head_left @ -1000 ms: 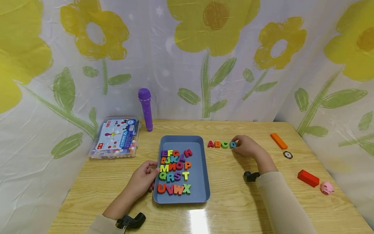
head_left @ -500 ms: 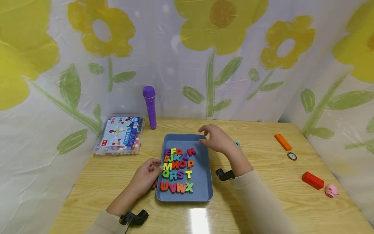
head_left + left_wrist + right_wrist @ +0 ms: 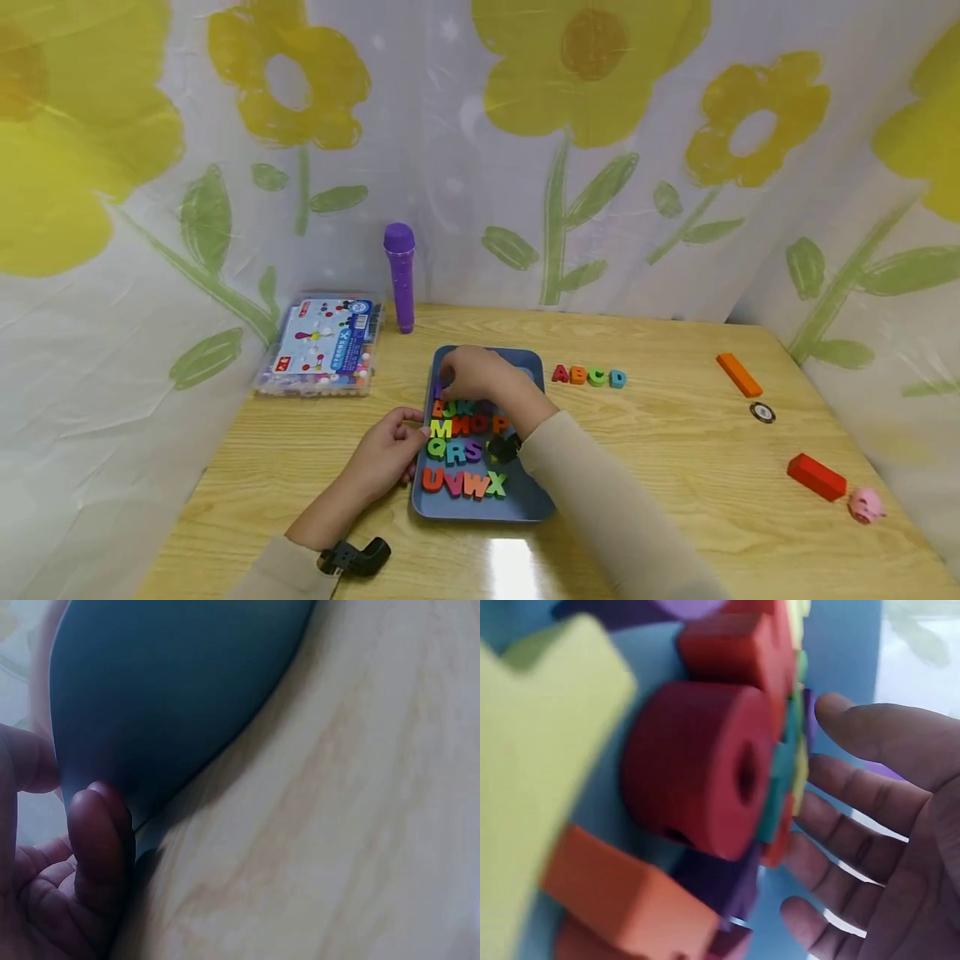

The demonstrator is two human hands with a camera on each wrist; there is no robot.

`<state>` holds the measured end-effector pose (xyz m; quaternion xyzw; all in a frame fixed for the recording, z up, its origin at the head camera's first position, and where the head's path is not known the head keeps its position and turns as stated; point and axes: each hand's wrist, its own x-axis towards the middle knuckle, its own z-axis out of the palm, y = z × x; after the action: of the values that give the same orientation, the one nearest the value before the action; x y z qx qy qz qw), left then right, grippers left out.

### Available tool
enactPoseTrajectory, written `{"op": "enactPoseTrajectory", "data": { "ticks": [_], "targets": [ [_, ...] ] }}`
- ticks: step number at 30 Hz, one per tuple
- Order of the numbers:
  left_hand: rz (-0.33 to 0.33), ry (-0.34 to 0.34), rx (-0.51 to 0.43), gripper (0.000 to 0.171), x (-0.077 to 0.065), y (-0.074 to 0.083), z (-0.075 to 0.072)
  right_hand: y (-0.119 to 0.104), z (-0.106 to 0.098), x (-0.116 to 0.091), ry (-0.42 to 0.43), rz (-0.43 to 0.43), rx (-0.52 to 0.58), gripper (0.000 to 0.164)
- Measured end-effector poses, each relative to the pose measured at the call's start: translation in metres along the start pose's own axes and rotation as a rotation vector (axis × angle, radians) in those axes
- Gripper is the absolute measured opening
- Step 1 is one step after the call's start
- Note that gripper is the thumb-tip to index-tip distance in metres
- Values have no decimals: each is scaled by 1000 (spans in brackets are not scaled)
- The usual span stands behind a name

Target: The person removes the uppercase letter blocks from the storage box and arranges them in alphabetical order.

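A blue tray [image 3: 528, 502] holds several rows of coloured letter blocks, among them a U block [image 3: 432, 479] and an X block [image 3: 496, 484]. My left hand [image 3: 386, 454] grips the tray's left edge between thumb and fingers; the left wrist view shows fingertips against the outer wall. Over the tray's far left part is my right hand [image 3: 476, 375], which hides some letters. In the right wrist view its thumb and fingers are spread beside a purple letter block [image 3: 808, 712], with no firm hold visible. A red O block [image 3: 697, 769] looms close to that camera.
Right of the tray, blocks A [image 3: 560, 373], B, C and D stand in a row. A purple microphone [image 3: 401, 279] and a boxed set [image 3: 322, 346] are back left. An orange block [image 3: 739, 375], round chip [image 3: 762, 412], red block [image 3: 817, 477] and pink pig [image 3: 866, 505] lie right.
My right hand has left the D block at the end of the row and moved left, over the tray's far left letters. My left hand has stayed at the tray's edge.
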<state>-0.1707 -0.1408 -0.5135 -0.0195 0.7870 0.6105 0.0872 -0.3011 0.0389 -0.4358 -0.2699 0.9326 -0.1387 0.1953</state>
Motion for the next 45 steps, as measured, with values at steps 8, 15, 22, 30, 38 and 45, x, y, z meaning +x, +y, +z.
{"op": "enactPoseTrajectory", "data": {
  "ticks": [8, 15, 22, 30, 38, 45],
  "targets": [
    [3, 7, 16, 35, 1, 0, 2, 4, 6, 3, 0, 26, 18, 37],
    [0, 10, 17, 33, 1, 0, 2, 4, 10, 5, 4, 27, 37, 35],
    [2, 7, 6, 32, 1, 0, 3, 7, 7, 1, 35, 9, 67, 29],
    [-1, 9, -4, 33, 0, 0, 2, 24, -16, -19, 187, -42, 280, 19],
    [-18, 23, 17, 32, 1, -2, 4, 61, -37, -56, 312, -73, 439, 19],
    [-23, 24, 27, 34, 1, -1, 3, 103, -35, -92, 384, 26, 477, 25]
  ]
}}
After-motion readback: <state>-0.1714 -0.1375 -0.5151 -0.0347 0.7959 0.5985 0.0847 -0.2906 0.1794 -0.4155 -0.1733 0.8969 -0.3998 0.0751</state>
